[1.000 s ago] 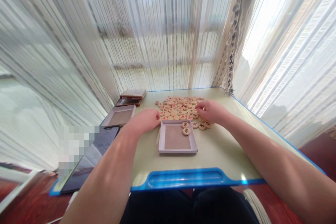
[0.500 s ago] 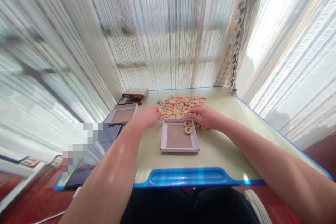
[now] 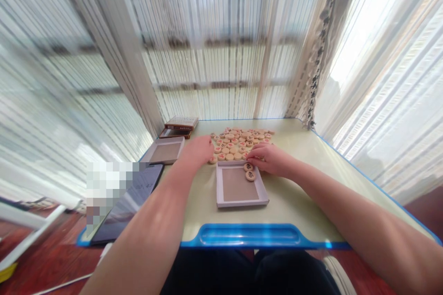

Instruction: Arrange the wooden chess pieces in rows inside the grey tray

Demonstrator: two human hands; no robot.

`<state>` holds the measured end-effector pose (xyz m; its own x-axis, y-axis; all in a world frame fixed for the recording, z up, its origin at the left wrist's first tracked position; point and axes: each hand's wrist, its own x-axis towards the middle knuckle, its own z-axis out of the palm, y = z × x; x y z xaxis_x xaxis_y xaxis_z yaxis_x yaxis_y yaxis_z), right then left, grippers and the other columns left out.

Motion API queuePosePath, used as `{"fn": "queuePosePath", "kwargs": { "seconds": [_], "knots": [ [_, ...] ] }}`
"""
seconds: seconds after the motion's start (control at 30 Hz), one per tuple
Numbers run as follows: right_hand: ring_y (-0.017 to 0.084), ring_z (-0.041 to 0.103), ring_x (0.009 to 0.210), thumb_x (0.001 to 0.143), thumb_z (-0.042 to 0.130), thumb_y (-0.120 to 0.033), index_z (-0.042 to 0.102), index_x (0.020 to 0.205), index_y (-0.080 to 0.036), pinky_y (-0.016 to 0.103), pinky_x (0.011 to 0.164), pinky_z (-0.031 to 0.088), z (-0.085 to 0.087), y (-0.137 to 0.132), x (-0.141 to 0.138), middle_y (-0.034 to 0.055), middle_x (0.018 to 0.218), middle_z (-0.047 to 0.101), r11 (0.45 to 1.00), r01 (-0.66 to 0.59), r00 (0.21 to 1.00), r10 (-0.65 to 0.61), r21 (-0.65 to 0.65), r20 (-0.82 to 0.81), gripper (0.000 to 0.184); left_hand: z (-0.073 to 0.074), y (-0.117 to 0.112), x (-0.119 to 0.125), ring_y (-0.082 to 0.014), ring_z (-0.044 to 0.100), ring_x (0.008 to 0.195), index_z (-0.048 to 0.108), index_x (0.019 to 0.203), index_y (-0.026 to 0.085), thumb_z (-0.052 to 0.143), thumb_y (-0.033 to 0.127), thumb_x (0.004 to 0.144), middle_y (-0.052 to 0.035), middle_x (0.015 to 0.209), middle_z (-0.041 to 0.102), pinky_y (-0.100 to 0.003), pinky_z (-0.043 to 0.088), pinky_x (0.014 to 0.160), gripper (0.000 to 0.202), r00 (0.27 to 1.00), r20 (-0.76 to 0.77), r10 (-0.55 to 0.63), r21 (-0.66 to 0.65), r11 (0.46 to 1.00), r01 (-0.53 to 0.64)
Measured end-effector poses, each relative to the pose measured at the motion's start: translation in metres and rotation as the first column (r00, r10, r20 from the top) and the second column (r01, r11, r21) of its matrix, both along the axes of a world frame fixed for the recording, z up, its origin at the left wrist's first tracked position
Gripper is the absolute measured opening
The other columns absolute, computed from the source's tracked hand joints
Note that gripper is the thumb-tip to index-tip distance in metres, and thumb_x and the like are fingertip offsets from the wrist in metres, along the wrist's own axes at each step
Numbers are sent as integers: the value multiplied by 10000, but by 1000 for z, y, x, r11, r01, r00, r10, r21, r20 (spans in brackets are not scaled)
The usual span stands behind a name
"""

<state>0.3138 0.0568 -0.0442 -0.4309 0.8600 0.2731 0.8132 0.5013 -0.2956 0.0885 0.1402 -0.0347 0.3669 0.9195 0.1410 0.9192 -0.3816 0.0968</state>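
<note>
A shallow white box tray [image 3: 241, 202] lies on the pale table [image 3: 294, 193] in front of me, with two round wooden chess pieces [image 3: 249, 171] in its far right corner. Behind it, several more wooden pieces [image 3: 238, 140] lie scattered. My right hand [image 3: 272, 160] rests at the tray's far right corner, fingers curled in a pinch over a piece right beside the tray's corner. My left hand [image 3: 199, 151] lies on the table at the pile's left edge, fingers bent down onto the pieces; what they hold, if anything, is hidden.
A second shallow tray [image 3: 165, 150] sits at the left, with a brown box and lid [image 3: 180, 125] behind it. A dark tablet [image 3: 129, 198] lies at the table's left edge. A blue groove [image 3: 249, 235] runs along the near rim. Curtains surround the table.
My right hand has drawn left and nearer, from the pile's right side to the tray's far right corner. My left hand has crept forward into the pile. The view has shifted slightly.
</note>
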Motion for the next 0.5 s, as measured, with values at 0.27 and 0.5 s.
{"fn": "queuePosePath", "kwargs": {
  "seconds": [0.27, 0.5],
  "knots": [
    [187, 550, 841, 838, 476, -393, 687, 853, -197, 317, 771, 409, 5, -6, -3, 68, 834, 637, 1000, 4, 1000, -4, -8, -21, 288, -28, 27, 8, -275, 259, 1302, 381, 1310, 98, 218, 458, 890, -184, 1403, 319, -411, 260, 1007, 577, 989, 135, -53, 72, 996, 44],
    [179, 543, 839, 850, 450, -416, 687, 835, -197, 308, 767, 407, 7, -7, -5, 61, 806, 634, 1000, -18, 1000, 18, -9, -13, 323, -31, 39, 9, -192, 372, 1244, 535, 1176, 162, 131, 375, 919, -110, 1306, 481, -342, 267, 1013, 524, 976, 120, -184, -33, 981, 189]
  ]
}}
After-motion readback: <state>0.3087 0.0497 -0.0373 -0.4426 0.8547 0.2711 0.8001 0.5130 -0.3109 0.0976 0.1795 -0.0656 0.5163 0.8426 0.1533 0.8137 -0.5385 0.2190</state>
